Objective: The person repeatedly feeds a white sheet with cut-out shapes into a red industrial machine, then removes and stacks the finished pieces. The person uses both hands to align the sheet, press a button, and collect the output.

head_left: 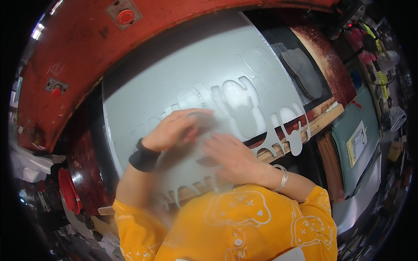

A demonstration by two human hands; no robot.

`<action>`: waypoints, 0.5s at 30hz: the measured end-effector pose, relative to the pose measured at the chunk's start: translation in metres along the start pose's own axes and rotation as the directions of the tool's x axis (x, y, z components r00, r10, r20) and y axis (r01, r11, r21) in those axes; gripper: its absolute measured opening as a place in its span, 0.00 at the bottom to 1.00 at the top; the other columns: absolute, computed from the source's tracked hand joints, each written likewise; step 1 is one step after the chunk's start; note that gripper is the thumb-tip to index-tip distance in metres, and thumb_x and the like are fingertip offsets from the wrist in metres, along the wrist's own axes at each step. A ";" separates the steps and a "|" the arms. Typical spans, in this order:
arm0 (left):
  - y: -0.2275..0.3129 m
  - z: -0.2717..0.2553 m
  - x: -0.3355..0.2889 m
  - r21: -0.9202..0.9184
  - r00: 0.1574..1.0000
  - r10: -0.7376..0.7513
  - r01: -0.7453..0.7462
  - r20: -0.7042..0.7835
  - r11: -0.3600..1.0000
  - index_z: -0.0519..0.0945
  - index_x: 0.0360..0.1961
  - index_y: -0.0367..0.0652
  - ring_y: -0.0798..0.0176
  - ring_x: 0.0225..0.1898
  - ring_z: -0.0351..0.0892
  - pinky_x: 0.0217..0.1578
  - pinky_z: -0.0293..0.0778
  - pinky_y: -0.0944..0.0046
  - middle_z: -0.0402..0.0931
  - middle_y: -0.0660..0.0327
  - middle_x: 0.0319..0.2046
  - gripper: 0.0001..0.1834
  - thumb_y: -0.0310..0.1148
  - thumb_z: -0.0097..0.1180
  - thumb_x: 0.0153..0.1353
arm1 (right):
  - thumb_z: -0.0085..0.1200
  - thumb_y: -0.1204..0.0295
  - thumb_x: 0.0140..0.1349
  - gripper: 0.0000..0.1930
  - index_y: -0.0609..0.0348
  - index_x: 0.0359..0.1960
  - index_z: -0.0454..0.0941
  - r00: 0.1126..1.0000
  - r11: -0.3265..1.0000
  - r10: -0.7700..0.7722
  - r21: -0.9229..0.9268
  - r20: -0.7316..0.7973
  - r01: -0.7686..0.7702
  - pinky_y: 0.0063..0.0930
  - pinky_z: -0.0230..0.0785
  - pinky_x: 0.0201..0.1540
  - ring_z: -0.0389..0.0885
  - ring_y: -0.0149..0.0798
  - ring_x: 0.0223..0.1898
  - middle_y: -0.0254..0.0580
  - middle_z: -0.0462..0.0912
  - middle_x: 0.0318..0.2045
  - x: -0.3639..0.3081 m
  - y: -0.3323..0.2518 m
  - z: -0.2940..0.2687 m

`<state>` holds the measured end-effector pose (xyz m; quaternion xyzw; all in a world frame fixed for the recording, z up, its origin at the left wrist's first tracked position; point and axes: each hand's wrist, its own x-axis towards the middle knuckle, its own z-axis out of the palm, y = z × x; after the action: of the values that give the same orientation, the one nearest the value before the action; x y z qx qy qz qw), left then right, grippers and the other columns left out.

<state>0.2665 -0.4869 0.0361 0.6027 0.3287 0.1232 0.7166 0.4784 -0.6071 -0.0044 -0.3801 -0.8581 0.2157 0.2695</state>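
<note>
A large pale grey sheet [152, 78] lies on the work surface, with rounded shapes and long slots cut along its near side. Over this cut area my left hand [172, 128], with a black band at the wrist, has its fingers curled round a thin, grey, curved piece [201, 115]. Beside it my right hand [233, 158] reaches in from the right, a silver bangle on its wrist. Motion smears its fingertips, so whether they hold anything is unclear. Narrow cut strips of the sheet hang over the front edge at the right, near a wooden bar [324, 118].
An orange-red machine beam [82, 48] with red push buttons [125, 16] spans the far side. Sole-shaped grey pieces [302, 71] lie on a black board at the right. Green folded material [359, 117] stands right, and a red round object [69, 191] sits left.
</note>
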 end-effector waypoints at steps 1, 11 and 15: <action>0.006 -0.008 0.002 0.000 1.000 0.009 -0.009 -0.003 1.000 0.71 0.59 0.33 0.73 0.21 0.65 0.32 0.69 0.71 0.66 0.68 0.19 0.26 0.42 0.41 0.67 | 0.63 0.68 0.48 0.32 0.64 0.56 0.68 0.999 0.999 0.012 -0.049 0.033 -0.010 0.45 0.58 0.62 0.63 0.52 0.62 0.47 0.69 0.58 0.003 -0.001 0.006; 0.096 -0.069 0.009 -0.011 0.966 0.025 -0.028 -0.257 1.000 0.78 0.29 0.37 0.73 0.17 0.62 0.26 0.71 0.69 0.66 0.69 0.18 0.18 0.42 0.45 0.66 | 0.63 0.66 0.48 0.36 0.58 0.61 0.66 0.988 0.994 0.063 -0.095 0.139 -0.050 0.48 0.51 0.66 0.61 0.50 0.65 0.45 0.67 0.62 -0.003 0.003 0.009; 0.135 -0.085 -0.016 0.242 0.951 0.111 -0.040 -0.287 0.970 0.81 0.40 0.36 0.76 0.16 0.57 0.24 0.67 0.71 0.60 0.72 0.17 0.21 0.42 0.42 0.66 | 0.64 0.66 0.47 0.37 0.58 0.61 0.65 0.985 0.993 0.083 -0.098 0.153 -0.068 0.48 0.50 0.66 0.60 0.50 0.66 0.44 0.67 0.62 -0.001 0.003 0.010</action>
<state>0.2315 -0.3966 0.1636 0.6692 0.4218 0.2009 0.5779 0.4744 -0.6076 -0.0145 -0.4062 -0.8707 0.2151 0.1748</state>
